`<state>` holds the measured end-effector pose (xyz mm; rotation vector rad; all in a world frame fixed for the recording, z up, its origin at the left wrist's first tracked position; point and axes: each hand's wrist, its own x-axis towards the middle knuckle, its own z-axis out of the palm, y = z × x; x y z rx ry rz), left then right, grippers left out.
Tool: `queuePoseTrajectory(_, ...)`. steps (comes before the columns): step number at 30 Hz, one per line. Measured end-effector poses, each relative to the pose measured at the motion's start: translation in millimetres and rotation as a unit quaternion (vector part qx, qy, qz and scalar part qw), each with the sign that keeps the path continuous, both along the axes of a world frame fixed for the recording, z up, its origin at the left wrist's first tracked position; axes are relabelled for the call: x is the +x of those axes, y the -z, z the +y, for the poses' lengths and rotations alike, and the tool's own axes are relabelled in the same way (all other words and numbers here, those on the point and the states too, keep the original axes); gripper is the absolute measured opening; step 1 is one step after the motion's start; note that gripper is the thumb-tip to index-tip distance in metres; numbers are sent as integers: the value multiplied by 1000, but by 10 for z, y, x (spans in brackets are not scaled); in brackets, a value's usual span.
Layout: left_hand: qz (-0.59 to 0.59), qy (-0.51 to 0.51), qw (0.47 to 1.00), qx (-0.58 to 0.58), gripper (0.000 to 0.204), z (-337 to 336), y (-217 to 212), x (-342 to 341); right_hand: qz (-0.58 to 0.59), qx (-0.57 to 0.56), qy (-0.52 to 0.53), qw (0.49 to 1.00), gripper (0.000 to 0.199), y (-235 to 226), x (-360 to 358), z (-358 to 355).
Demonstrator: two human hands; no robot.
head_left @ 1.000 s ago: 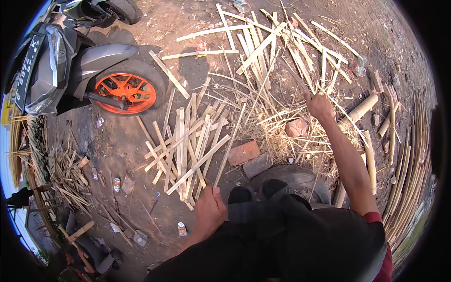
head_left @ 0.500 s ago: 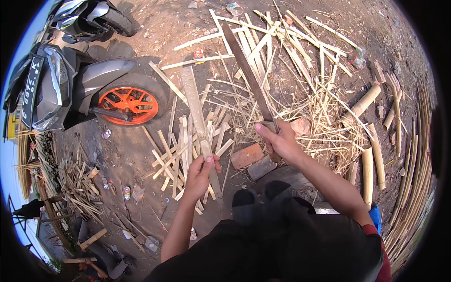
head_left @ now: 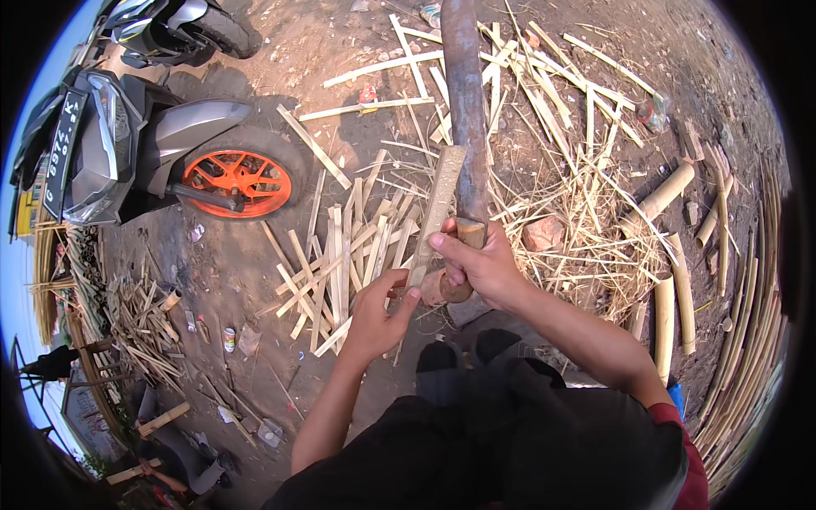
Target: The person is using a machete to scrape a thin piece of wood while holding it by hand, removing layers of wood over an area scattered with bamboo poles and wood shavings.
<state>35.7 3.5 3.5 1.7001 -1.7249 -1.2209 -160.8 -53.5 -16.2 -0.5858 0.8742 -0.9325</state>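
- Right hand (head_left: 484, 268) clenched on the blade (head_left: 466, 110) handle, blade raised upright
- Left hand (head_left: 378, 314) pinches the slat's (head_left: 433, 217) lower end, upright beside the blade
- Slat looks light, stiff, splintery: best held low
- Split strips (head_left: 340, 255) litter the ground

Outdoors, hard sunlight, sharp shadows. Floor is bare brown dirt (head_left: 340, 51), littered with split bamboo strips (head_left: 340, 263) and straw-like shavings (head_left: 586, 229). Parked scooter (head_left: 127, 144) upper left, orange front wheel (head_left: 238, 180). Round bamboo poles (head_left: 748, 340) stacked along the right edge, short cut sections (head_left: 659, 200) near them. Scrap pile (head_left: 144, 331) at left. Brick chunk (head_left: 544, 234) in the shavings.
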Motion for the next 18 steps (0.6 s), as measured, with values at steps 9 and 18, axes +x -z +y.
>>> queuePoseTrajectory(9, -22, -114, 953, -278, 13, -434, -607, -335, 148, -152, -101, 972, 22, -52, -56, -5)
queuePoseTrajectory(18, -101, -118, 953, -261, 13, 208, -352, -274, 414, -22, -213, 885, 65, 753, -891, 191)
